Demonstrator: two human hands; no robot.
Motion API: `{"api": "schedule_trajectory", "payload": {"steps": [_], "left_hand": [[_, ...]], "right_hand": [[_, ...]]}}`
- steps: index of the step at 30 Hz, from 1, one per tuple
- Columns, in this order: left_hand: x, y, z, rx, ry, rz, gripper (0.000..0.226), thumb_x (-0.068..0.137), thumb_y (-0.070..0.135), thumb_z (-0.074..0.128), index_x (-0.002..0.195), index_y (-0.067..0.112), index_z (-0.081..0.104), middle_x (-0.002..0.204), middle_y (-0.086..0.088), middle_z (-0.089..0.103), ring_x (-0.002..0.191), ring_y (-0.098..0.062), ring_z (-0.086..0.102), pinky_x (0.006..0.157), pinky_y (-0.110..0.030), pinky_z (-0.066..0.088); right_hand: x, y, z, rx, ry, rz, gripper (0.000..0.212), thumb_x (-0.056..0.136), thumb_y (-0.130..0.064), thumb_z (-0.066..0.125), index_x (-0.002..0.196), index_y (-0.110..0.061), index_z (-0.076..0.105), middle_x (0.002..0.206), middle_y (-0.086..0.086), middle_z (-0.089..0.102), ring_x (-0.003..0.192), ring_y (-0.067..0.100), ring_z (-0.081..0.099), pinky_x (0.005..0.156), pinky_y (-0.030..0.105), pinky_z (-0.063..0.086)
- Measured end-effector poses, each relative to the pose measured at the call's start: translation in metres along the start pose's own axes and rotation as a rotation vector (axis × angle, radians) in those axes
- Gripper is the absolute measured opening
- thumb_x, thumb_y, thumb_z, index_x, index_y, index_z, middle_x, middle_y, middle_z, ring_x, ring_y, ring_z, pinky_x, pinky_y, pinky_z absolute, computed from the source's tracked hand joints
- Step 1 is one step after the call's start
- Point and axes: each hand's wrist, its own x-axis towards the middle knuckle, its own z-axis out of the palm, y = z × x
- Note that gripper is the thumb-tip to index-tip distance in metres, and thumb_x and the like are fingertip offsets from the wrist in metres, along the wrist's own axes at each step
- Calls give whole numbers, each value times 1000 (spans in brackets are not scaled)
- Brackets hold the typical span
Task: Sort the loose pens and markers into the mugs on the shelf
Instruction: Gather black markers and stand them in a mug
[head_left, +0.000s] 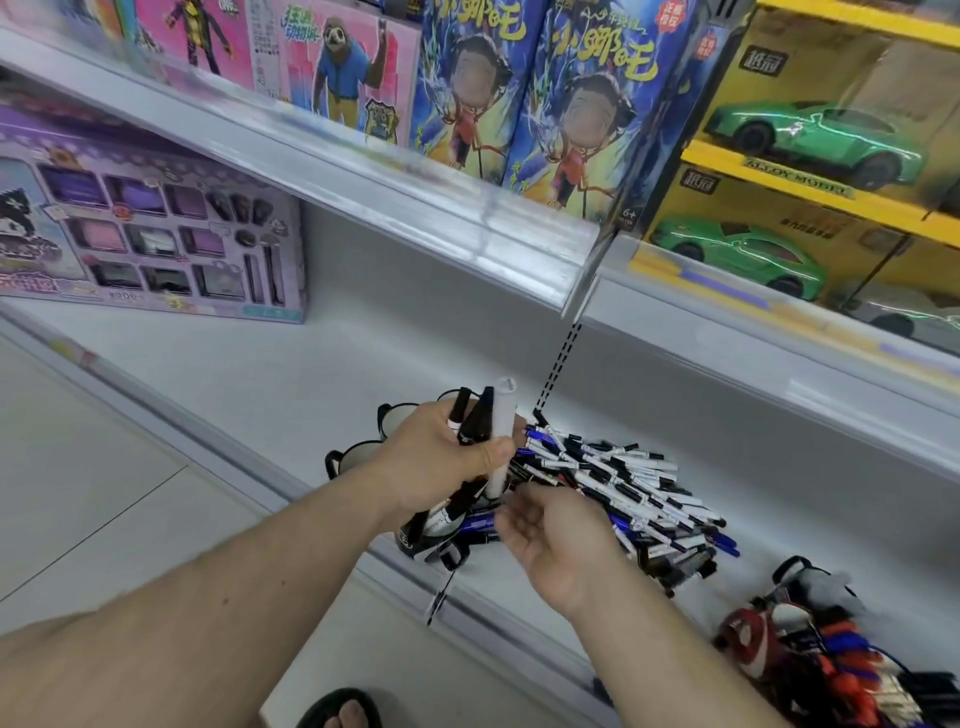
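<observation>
While the left hand (441, 457) grips a small bundle of markers (480, 431) upright, its fingers curled round two dark barrels and one white barrel, the right hand (556, 535) hovers just beside it with fingers loosely spread and holding nothing that can be seen. Holding the bundle vertical, caps up, probably serves to gather like items before they are dropped together into a mug. The heap of loose pens and markers (634, 488) lies on the white shelf (311, 374), immediately right of the hands, mostly white barrels with black caps and some blue ones near its front edge. Black-rimmed mugs (400, 415) stand to the left of the heap, placed close so each transfer is short; one nearer mug (441, 530) below the left hand already holds several pens. The left hand and bundle cover much of the mugs, so their number and contents cannot be settled. Whether the right fingertips touch a pen at the heap's edge is unclear. A second cluster of red, blue and black items (831, 654) at lower right is blurred and cut off by the frame edge. A sandalled foot (337, 712) shows at the bottom.
</observation>
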Motion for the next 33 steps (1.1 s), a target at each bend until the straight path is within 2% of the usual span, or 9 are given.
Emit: {"api": "schedule_trajectory", "payload": {"steps": [2,5,10,14,18,22,25,29,33], "left_hand": [[2,-2,-9,163,56,-53,19,79,19,79,96,18,72,90,-2,75,75,-7,66,72,-23,50],[3,-4,-18,368,38,-108,20,74,26,84,88,21,70,79,4,70,73,-9,62,72,-24,48],[6,-8,-23,451,-6,-116,19,74,24,85,74,28,67,74,6,66,73,-13,60,74,-27,46],[6,-7,-22,471,-32,-109,19,77,22,82,74,29,65,72,12,67,70,-4,62,67,-19,48],[14,1,-48,442,238,-85,9,89,26,69,92,18,70,87,-2,71,67,-17,57,67,-27,47],[21,10,-85,10,524,-168,18,98,27,55,98,12,65,83,-2,61,52,-12,34,49,-25,30],[22,2,-92,-70,506,-218,20,101,27,50,103,13,64,77,0,47,53,-12,31,48,-25,29],[24,-10,-94,-50,451,-269,19,101,27,50,102,15,64,76,0,44,55,-12,36,49,-25,33],[26,-16,-96,-91,414,-278,19,101,27,50,100,15,65,73,1,45,53,-11,39,48,-24,34]], "right_hand": [[2,-6,-5,-187,69,-230,18,96,3,49,102,-6,63,78,10,60,64,20,56,55,30,52],[-7,-18,-10,-316,-1,-490,24,95,1,51,100,-13,69,72,3,64,59,17,57,52,27,49],[-16,-18,-1,-493,-105,-624,10,93,-18,63,100,-21,69,71,-5,67,59,10,61,54,24,51],[-9,-12,9,-600,-137,-724,10,91,-9,66,90,-18,69,63,-4,66,54,9,61,55,24,52],[1,-21,18,-461,-50,-714,15,89,-4,65,85,-18,65,61,5,68,52,14,65,51,21,53],[28,-37,27,-459,6,-671,16,86,0,61,87,-15,64,58,3,69,56,20,69,52,26,55],[63,-37,41,-592,12,-670,15,84,-3,63,82,-19,63,63,4,70,57,17,70,54,31,56],[117,-21,69,-810,30,-690,7,81,-11,65,76,-15,68,60,2,69,52,15,68,49,25,48],[162,6,89,-1027,2,-623,14,80,-16,61,77,-5,70,63,11,69,60,27,68,60,38,56]]}}
